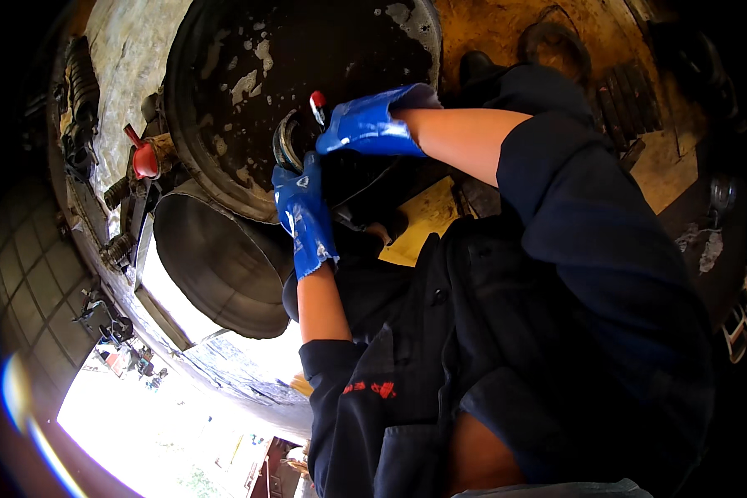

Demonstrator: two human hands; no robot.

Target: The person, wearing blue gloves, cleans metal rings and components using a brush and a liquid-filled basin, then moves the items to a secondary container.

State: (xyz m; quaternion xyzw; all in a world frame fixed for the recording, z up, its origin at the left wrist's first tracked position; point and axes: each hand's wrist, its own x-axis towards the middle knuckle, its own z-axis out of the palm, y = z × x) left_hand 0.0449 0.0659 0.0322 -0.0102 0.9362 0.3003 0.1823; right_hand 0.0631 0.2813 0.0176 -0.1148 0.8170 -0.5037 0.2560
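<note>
Both my hands wear blue rubber gloves and work over a wide round pan (180, 137) of dark liquid with pale patches of foam. My left hand (303, 212) is closed on the lower end of a curved, shiny metal ring (285, 143), which stands tilted over the pan. Close by on its right, my right hand (365, 124) grips a slim tool with a red-tipped handle (318, 101) that sticks up past the glove. The tool's working end is hidden by the hands, so its kind does not show.
An empty-looking dark metal basin (220, 261) leans below the pan's left edge. A red funnel-shaped piece (144, 158) sits left of the pan, near coil springs (81, 79). A yellow sheet (422, 222) lies near my lap. A dark ring (554, 50) lies at the far right.
</note>
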